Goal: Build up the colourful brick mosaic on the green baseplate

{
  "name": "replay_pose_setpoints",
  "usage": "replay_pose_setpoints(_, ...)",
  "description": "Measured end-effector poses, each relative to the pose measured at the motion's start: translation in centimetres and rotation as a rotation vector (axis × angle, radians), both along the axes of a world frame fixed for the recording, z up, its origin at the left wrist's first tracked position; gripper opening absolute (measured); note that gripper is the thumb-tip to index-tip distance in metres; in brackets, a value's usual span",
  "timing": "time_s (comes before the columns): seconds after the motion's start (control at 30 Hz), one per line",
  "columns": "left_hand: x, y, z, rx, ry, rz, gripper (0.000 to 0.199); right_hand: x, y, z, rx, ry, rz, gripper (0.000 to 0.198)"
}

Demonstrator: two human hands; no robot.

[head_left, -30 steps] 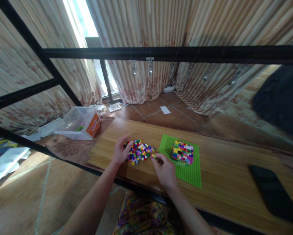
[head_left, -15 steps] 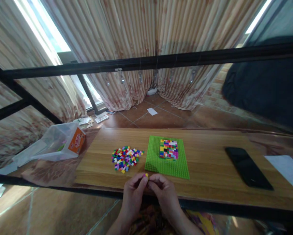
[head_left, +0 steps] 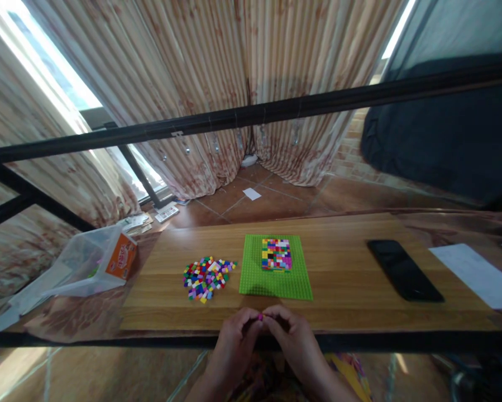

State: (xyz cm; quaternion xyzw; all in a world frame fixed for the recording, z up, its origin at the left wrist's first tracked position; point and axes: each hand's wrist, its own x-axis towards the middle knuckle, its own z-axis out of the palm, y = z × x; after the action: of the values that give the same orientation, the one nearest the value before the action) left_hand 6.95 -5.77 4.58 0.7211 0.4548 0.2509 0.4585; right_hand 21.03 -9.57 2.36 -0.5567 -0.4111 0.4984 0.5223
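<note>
My left hand (head_left: 237,336) is closed in a pinch at the table's front edge, holding a tiny magenta building brick (head_left: 261,316). Fingertip to fingertip with it, my right hand (head_left: 293,335) pinches at the same spot, where a speck of yellow-orange shows; the fingers mostly hide what is there. Just beyond the hands lies a green baseplate (head_left: 251,279). On its far part sits a block of multicoloured bricks (head_left: 276,255) pressed together in rows. Loose small bricks (head_left: 208,277) of many colours form a pile left of the baseplate.
A black phone (head_left: 404,271) lies on the wooden tabletop (head_left: 338,268) to the right, with white paper (head_left: 477,273) beyond it. At the left stands a clear plastic box (head_left: 87,262) with an orange label. A dark metal bar (head_left: 229,118) crosses behind the table.
The view has shifted, tilting slightly. Both hands stay together at the table edge, now a bit farther from the baseplate. Magenta shows between the fingertips where yellow was more visible before.
</note>
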Motion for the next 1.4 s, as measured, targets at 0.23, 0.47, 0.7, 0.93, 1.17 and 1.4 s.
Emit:
replay_pose_setpoints(0.23,0.3,0.4,0.0,0.039,0.027,-0.04,0.02,0.6,0.1,0.3,-0.068,0.147,-0.07,0.034)
replay_pose_setpoints(0.47,0.4,0.8,0.2,0.099,0.054,-0.147,0.018,1.0,-0.4,-0.1,-0.129,0.238,-0.06,0.035)
replay_pose_setpoints(0.7,-0.4,2.4,-1.2,0.231,0.055,0.003,0.017,4.4,1.3,-0.6,-0.029,0.018,-0.26,0.029)
replay_pose_setpoints(0.93,-1.5,3.8,-3.2,0.281,0.046,0.134,0.017,8.1,4.8,-1.4,0.098,-0.213,-0.372,0.028)
replay_pose_setpoints(1.17,-1.4,3.6,-3.3,0.3,0.065,0.108,0.015,7.6,6.4,-1.5,0.137,-0.309,-0.393,0.023)
replay_pose_setpoints(1.4,-1.5,3.6,-3.6,0.302,0.058,0.099,0.013,8.3,7.5,-2.1,0.196,-0.379,-0.387,0.023)
